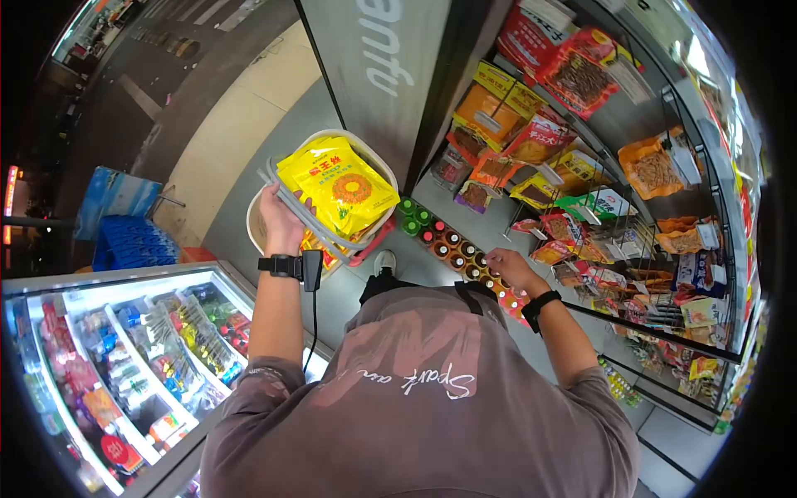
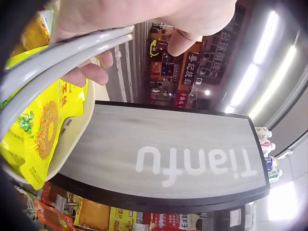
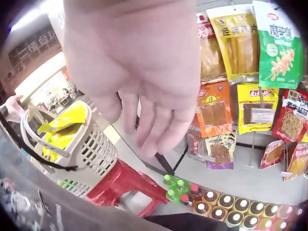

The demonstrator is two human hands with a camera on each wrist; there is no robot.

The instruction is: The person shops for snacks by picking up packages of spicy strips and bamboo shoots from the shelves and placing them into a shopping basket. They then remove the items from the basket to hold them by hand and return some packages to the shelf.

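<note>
Gripping basket handle (image 1: 318, 227), left hand (image 1: 283, 219) just beside yellow packets (image 1: 353, 187) in basket (image 3: 102, 153); right hand (image 1: 513, 270) loose, well apart

yellow packets (image 1: 353, 187), cream lattice-sided basket (image 3: 99, 153) with grey handles (image 2: 96, 44)

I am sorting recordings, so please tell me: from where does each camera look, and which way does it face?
Head: worn on the head, facing forward and down; left hand, right hand and grey-brown printed shirt show.
Left wrist: worn there, facing past the left hand to a rectangular white-lettered grey panel.
Right wrist: worn there, facing past the right hand to colourful hanging plastic packets; shirt and left hand also show.
Shared by head and right wrist: white perforated plastic basket.
</note>
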